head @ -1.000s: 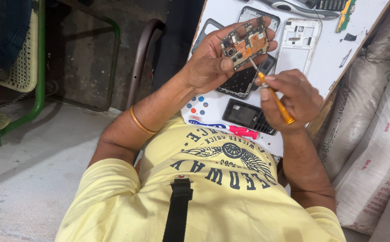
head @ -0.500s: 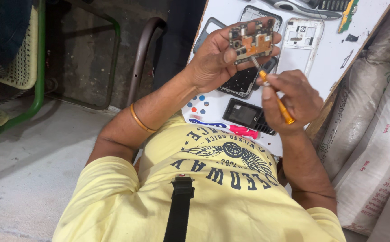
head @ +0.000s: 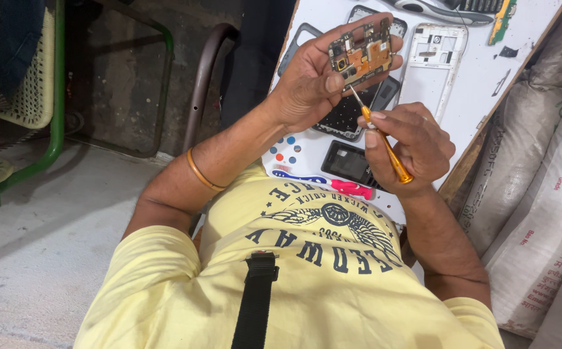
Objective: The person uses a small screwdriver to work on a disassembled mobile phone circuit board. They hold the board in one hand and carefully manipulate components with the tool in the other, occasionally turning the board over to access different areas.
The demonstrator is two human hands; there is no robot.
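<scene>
Your left hand (head: 310,81) holds the circuit board (head: 361,55) up above the worktop (head: 468,97), fingers (head: 358,32) curled over its top edge and thumb pressed on its lower corner, while your right hand (head: 410,145) pinches the orange screwdriver (head: 384,145) with its tip against the board's lower edge. This looks like the unscrewing step, so the next move calls for a steady board and a tip seated squarely before you turn. Below lie a white frame (head: 436,68), a dark panel (head: 345,116), a small black phone (head: 349,161) and a pink tool (head: 352,189), with sacks (head: 539,168) to the right.
</scene>
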